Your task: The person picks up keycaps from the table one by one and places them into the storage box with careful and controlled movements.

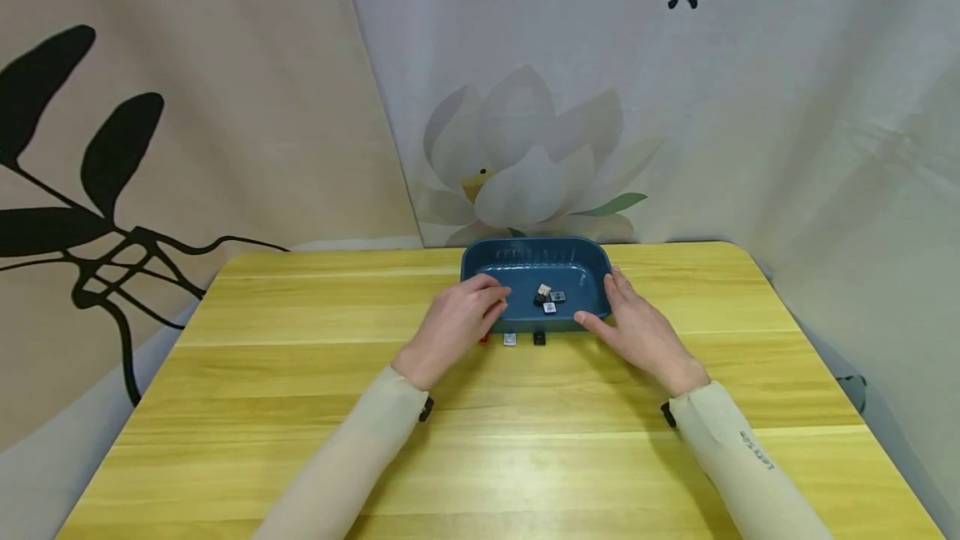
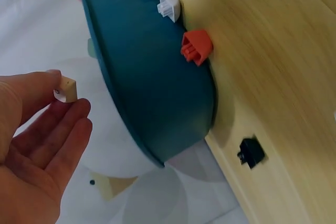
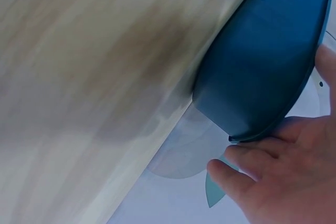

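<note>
My left hand (image 1: 459, 319) is over the left front of a dark blue tray (image 1: 525, 326). In the left wrist view its thumb and fingers pinch a small cream keycap (image 2: 66, 88). My right hand (image 1: 637, 327) rests against the tray's right end with fairly straight fingers, the thumb at the front rim. Inside the tray lie a white keycap (image 1: 550, 307), a grey one, a black one and a cream one. Along its front side on the table are a red keycap (image 2: 197, 46), a white keycap (image 2: 169, 6) and a black keycap (image 1: 539, 339).
Another black keycap (image 2: 251, 152) lies apart on the wooden table (image 1: 510, 440), hidden from the head view. The tray stands near the table's back edge, close to a printed curtain (image 1: 570, 40). A dark device is strapped at each wrist.
</note>
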`<state>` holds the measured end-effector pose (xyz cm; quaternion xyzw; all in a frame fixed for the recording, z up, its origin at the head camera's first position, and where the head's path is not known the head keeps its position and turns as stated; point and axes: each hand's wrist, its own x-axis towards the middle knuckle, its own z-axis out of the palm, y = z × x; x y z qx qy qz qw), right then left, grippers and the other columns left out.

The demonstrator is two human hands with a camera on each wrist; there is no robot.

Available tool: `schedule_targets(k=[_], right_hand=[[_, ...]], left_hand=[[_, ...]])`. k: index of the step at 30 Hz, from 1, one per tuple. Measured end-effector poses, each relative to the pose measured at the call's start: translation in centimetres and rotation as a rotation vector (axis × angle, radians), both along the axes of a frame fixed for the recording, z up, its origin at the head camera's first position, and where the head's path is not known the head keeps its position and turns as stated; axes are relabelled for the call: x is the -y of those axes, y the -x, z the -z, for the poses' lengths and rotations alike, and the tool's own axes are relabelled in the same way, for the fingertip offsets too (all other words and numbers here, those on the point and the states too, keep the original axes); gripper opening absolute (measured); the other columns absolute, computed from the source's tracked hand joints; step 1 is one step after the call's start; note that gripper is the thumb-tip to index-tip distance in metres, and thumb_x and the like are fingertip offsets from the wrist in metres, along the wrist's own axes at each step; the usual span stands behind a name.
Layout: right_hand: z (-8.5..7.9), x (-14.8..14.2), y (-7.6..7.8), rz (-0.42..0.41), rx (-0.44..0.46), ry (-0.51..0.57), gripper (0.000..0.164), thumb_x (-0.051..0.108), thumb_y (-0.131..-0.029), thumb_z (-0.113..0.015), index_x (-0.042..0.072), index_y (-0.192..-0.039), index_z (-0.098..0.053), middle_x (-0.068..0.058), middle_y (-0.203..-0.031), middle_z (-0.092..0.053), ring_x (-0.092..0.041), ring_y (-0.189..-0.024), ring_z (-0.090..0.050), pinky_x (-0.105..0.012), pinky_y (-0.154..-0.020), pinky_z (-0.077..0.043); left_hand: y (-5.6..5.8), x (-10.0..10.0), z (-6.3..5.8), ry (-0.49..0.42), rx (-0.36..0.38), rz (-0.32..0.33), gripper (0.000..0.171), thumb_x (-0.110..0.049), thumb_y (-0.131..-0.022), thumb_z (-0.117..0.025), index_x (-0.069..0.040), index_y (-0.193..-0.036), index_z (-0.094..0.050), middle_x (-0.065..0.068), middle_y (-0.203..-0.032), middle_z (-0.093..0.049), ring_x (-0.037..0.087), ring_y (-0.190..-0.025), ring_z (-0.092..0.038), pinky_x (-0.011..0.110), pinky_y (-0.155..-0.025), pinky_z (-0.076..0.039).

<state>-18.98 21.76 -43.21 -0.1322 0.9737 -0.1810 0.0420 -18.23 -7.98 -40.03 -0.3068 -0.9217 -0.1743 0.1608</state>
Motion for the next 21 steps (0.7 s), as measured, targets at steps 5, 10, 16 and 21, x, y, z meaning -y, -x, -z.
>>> schedule_targets(k=[5, 10, 16, 21], right_hand=[[-0.1, 0.0, 0.1, 0.003, 0.008, -0.001, 0.107, 0.074, -0.099, -0.044, -0.012, -0.159, -0.020, -0.028, -0.169, -0.008, -0.049, -0.152, -0.022, -0.060, -0.118, -0.029], [-0.1, 0.0, 0.1, 0.002, 0.004, 0.000, 0.107, 0.074, -0.099, -0.044, -0.012, -0.159, -0.021, -0.029, -0.169, -0.010, -0.050, -0.151, -0.024, -0.061, -0.117, -0.031], [-0.2, 0.0, 0.1, 0.001, -0.001, 0.003, 0.109, 0.076, -0.098, -0.042, -0.012, -0.159, -0.021, -0.029, -0.169, -0.010, -0.050, -0.150, -0.025, -0.061, -0.116, -0.032], [-0.1, -0.1, 0.1, 0.000, 0.006, 0.002, 0.111, 0.078, -0.097, -0.041, -0.012, -0.159, -0.021, -0.029, -0.169, -0.010, -0.049, -0.151, -0.024, -0.061, -0.117, -0.031]], left_hand=[[0.9, -1.2, 0.4, 0.022, 0.028, 0.002, 0.018, -0.018, -0.098, -0.075, -0.010, -0.111, -0.081, 0.005, -0.111, -0.075, 0.016, -0.098, -0.073, 0.029, -0.086, -0.059], [1.8, -2.4, 0.6, 0.043, 0.071, 0.005, 0.015, -0.017, -0.098, -0.074, -0.010, -0.109, -0.082, 0.004, -0.108, -0.076, 0.016, -0.096, -0.073, 0.028, -0.086, -0.059], [2.5, -3.4, 0.6, 0.085, 0.148, -0.006, 0.015, -0.015, -0.099, -0.072, -0.007, -0.107, -0.082, 0.005, -0.105, -0.076, 0.017, -0.094, -0.073, 0.028, -0.083, -0.059], [3.2, -4.1, 1.0, 0.090, 0.190, -0.025, 0.013, -0.012, -0.099, -0.071, -0.007, -0.105, -0.083, 0.004, -0.100, -0.073, 0.017, -0.089, -0.069, 0.027, -0.079, -0.059]])
